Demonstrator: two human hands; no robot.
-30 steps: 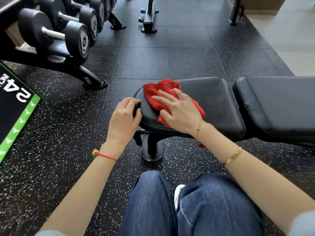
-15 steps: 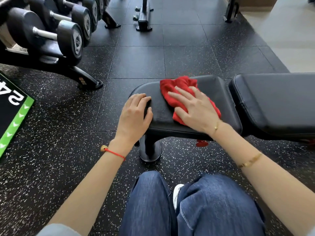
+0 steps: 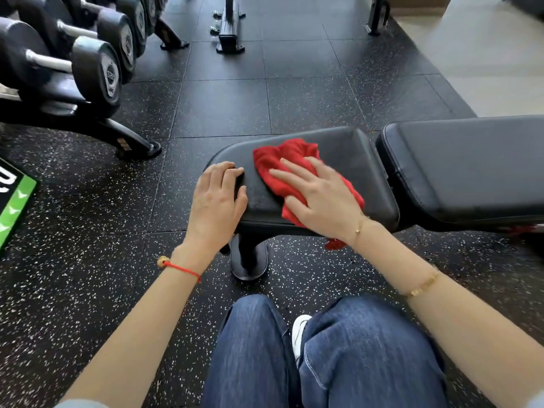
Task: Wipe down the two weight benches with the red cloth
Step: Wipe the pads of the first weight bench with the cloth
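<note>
A black padded weight bench lies across the middle right of the head view, with a small seat pad (image 3: 353, 154) and a longer back pad (image 3: 471, 166) to its right. The red cloth (image 3: 282, 160) is spread crumpled on the seat pad. My right hand (image 3: 318, 198) presses flat on the cloth, fingers spread and pointing left. My left hand (image 3: 216, 201) grips the seat pad's left end, fingers curled over its edge. A corner of the cloth hangs below the pad by my right wrist. Only one bench is clearly in view.
A dumbbell rack (image 3: 88, 72) with several black dumbbells stands at the upper left, its foot (image 3: 138, 145) reaching toward the bench. The bench's post and foot (image 3: 248, 260) stand before my knees. A green-edged mat (image 3: 14, 201) lies far left. Another machine base (image 3: 231, 30) sits at top centre.
My right hand slid the cloth to the right across the seat pad, then back a little to the left. My left hand shifted further onto the pad's left end.
</note>
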